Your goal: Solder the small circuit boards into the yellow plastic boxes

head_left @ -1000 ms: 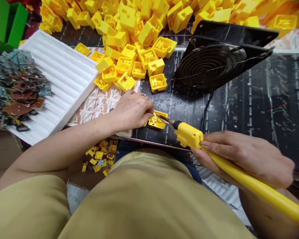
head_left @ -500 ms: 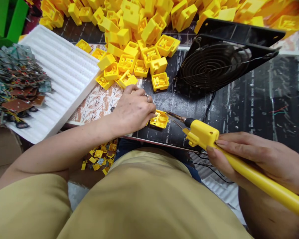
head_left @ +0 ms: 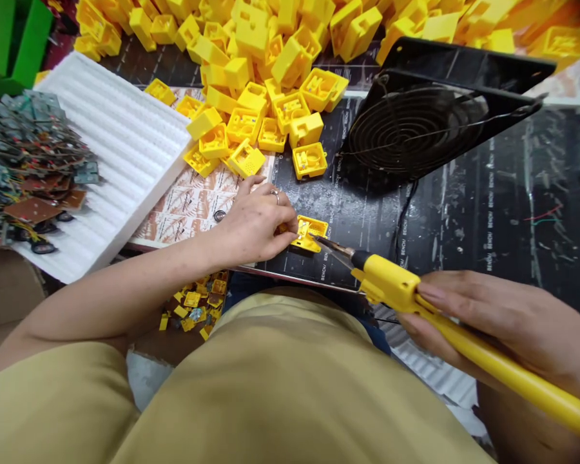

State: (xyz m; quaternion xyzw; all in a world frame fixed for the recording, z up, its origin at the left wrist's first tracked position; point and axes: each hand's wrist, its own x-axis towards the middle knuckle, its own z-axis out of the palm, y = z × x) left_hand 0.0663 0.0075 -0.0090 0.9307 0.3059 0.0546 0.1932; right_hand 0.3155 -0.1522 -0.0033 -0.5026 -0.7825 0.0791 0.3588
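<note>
Far off sit a black fan (head_left: pixel 406 138) and yellow cases (head_left: pixel 251 32). Right fingers (head_left: pixel 447 295) grip the soldering iron (head_left: pixel 391 281), now farther left, over the near case (head_left: pixel 319 227); left fingers (head_left: pixel 284 215) partly hide it, can't tell their grip.

Head-worn view, forward and down (workbench (head_left: pixel 464 219) close below)

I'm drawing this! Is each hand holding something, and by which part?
The right hand holds the yellow soldering tool by its handle. The left hand is at the yellow case; whether it grips is hidden.
</note>
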